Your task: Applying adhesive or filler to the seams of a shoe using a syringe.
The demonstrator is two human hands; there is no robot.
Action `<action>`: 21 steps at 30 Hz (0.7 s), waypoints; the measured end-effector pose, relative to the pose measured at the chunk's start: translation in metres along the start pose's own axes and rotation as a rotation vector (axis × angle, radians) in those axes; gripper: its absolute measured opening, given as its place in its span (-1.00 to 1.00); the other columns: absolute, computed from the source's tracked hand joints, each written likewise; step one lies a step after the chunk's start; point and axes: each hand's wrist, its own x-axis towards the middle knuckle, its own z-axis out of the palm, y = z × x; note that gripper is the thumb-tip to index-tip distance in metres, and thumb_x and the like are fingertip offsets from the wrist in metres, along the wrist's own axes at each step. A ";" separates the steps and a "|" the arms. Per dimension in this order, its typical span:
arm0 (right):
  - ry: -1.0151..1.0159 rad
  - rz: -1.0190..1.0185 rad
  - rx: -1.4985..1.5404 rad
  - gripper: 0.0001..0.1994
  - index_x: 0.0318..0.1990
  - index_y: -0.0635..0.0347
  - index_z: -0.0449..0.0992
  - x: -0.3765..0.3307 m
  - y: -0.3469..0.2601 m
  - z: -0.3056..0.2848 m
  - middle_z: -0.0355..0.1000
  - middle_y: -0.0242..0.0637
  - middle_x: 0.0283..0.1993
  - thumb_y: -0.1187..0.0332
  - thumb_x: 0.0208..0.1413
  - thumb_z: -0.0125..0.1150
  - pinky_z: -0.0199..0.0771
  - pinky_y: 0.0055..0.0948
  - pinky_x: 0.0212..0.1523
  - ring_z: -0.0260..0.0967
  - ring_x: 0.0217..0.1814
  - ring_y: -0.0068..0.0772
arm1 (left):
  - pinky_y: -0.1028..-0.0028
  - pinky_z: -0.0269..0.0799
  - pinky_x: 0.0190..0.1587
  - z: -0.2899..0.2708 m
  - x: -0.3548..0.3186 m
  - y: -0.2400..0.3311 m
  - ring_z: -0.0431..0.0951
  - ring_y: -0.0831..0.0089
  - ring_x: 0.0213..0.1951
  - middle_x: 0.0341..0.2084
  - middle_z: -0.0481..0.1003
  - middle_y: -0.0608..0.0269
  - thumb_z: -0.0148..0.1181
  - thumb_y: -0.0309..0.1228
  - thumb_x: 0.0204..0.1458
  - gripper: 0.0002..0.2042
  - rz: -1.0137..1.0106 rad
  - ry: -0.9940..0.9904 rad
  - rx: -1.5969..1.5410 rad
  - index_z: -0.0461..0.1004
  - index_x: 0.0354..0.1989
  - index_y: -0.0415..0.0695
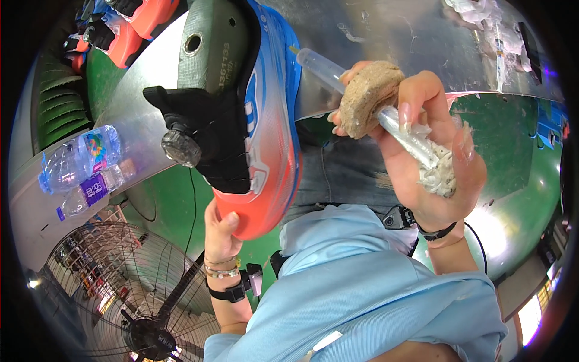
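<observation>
Pad [369,96] rough, matt; tube [321,70] smooth plastic; tabletop [386,36] glossy metal.

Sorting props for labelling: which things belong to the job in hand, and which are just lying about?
In hand:
- orange-and-blue shoe, gripped by left hand
- grey-green last inside it
- clear syringe-like tube, tan pad, whitish wad, in right hand

Lying about, apparently:
- two bottles
- fan
- other shoes

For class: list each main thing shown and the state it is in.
Orange-blue shoe, around a last
Left hand, gripping the shoe's toe
Tan pad, held in right hand
Clear tube, held in right hand; contents unclear
Large bottle, capped, lying down
Small bottle, capped, lying down
Fan, running or not unclear
</observation>
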 end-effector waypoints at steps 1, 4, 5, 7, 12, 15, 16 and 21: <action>0.012 0.031 -0.009 -0.47 -0.29 0.08 0.17 -0.003 -0.002 0.002 0.11 0.18 0.05 -0.25 -0.02 -0.13 0.17 -0.07 0.02 0.24 -0.05 0.02 | 0.42 0.48 -0.17 0.005 0.002 -0.003 0.52 0.38 -0.24 -0.25 0.47 0.12 0.27 -0.40 -0.11 -0.56 -0.014 -0.046 -0.046 0.26 -0.10 -0.32; 0.002 0.064 -0.067 -0.46 -0.31 0.07 0.17 -0.011 -0.008 0.003 0.12 0.16 0.04 -0.27 -0.05 -0.07 0.19 -0.08 0.00 0.24 -0.05 0.00 | 0.39 0.44 -0.12 0.014 0.010 -0.013 0.52 0.36 -0.21 -0.23 0.46 0.12 0.36 -0.39 -0.25 -0.43 -0.047 -0.096 -0.065 0.23 -0.05 -0.33; 0.002 0.063 -0.073 -0.46 -0.31 0.07 0.17 -0.013 -0.008 0.005 0.12 0.16 0.04 -0.27 -0.05 -0.07 0.19 -0.08 0.00 0.24 -0.05 0.00 | 0.38 0.42 -0.10 0.017 0.012 -0.017 0.51 0.35 -0.20 -0.22 0.46 0.12 0.38 -0.38 -0.29 -0.39 -0.031 -0.124 -0.058 0.23 -0.04 -0.33; 0.056 0.079 0.000 -0.45 -0.33 0.05 0.17 -0.018 -0.007 0.011 0.12 0.15 0.03 -0.28 -0.09 -0.01 0.22 -0.10 0.00 0.24 -0.06 -0.03 | 0.37 0.38 -0.06 0.020 0.015 -0.021 0.48 0.35 -0.14 -0.17 0.44 0.11 0.41 -0.35 -0.34 -0.33 -0.042 -0.137 -0.051 0.23 -0.02 -0.34; 0.075 0.066 0.134 -0.54 -0.27 0.11 0.19 -0.028 -0.016 0.020 0.14 -0.07 -0.10 -0.09 -0.05 0.08 0.16 -0.31 -0.05 0.17 -0.13 -0.27 | 0.38 0.38 -0.05 0.033 0.022 -0.028 0.49 0.36 -0.15 -0.19 0.46 0.09 0.43 -0.30 -0.37 -0.34 0.029 -0.172 -0.105 0.29 -0.05 -0.36; 0.093 0.160 0.074 -0.48 -0.34 -0.02 0.20 -0.032 -0.022 0.022 0.12 0.12 0.00 -0.25 -0.14 0.11 0.29 -0.11 -0.04 0.28 -0.09 -0.04 | 0.38 0.38 -0.05 0.029 0.023 -0.037 0.49 0.35 -0.13 -0.17 0.45 0.09 0.42 -0.29 -0.36 -0.33 -0.015 -0.218 -0.142 0.29 -0.04 -0.37; 0.081 0.165 0.112 -0.51 -0.34 -0.03 0.22 -0.034 -0.023 0.021 0.13 0.11 -0.01 -0.23 -0.14 0.14 0.32 -0.11 -0.06 0.30 -0.10 -0.03 | 0.38 0.38 -0.05 0.029 0.024 -0.040 0.49 0.35 -0.13 -0.17 0.45 0.09 0.42 -0.29 -0.36 -0.33 -0.015 -0.216 -0.146 0.29 -0.04 -0.37; -0.010 0.070 0.124 -0.73 -0.39 -0.09 0.28 -0.044 -0.026 0.017 0.17 0.06 -0.04 0.00 0.01 0.13 0.40 -0.06 -0.12 0.33 -0.12 0.03 | 0.31 0.37 -0.01 0.043 0.035 -0.056 0.43 0.28 -0.03 -0.04 0.37 0.07 0.37 -0.34 -0.33 -0.31 -0.120 -0.406 -0.407 0.22 0.03 -0.34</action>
